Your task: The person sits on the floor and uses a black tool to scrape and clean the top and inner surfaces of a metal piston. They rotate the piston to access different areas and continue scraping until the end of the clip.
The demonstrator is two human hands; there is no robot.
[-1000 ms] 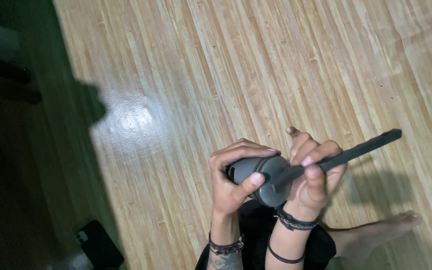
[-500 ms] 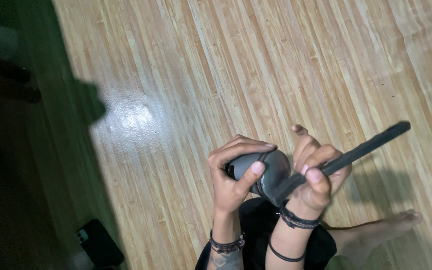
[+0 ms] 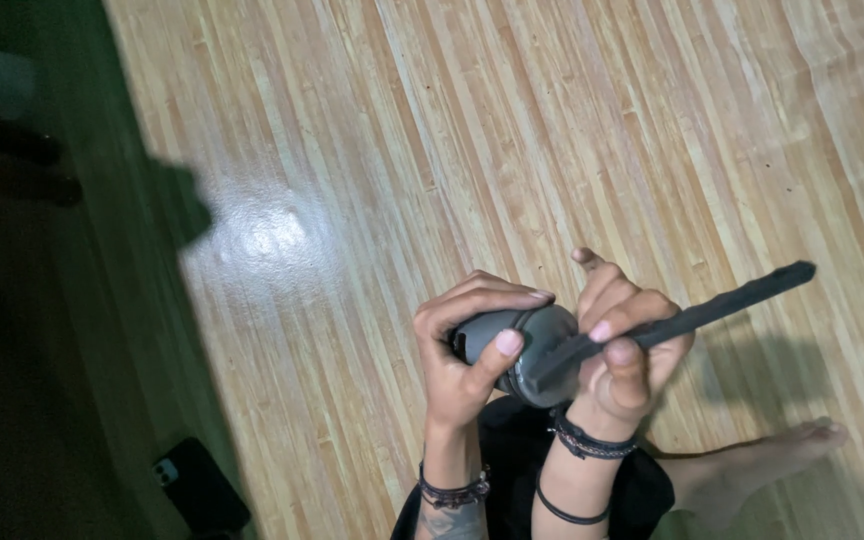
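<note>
Left hand [image 3: 467, 365] has its fingers curled around the grey cylinder [image 3: 517, 350], held above the wood floor [image 3: 452, 150]. Right hand [image 3: 622, 350] pinches the black rod [image 3: 682, 322], which has tipped slightly lower than a second ago; its tip looks inside the opening, probably.

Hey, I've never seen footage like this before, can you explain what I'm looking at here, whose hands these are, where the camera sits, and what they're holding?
This is one view from a camera worn on a person's head, looking down. There is no machine: both hands are the wearer's own. The left hand wraps around a small rounded grey object. The right hand grips a long dark stick, whose near end rests against that object. Both wrists wear dark bracelets. Below them is a light wooden floor. A bare foot shows at lower right, and a dark phone lies on the floor at lower left, in shadow.
</note>
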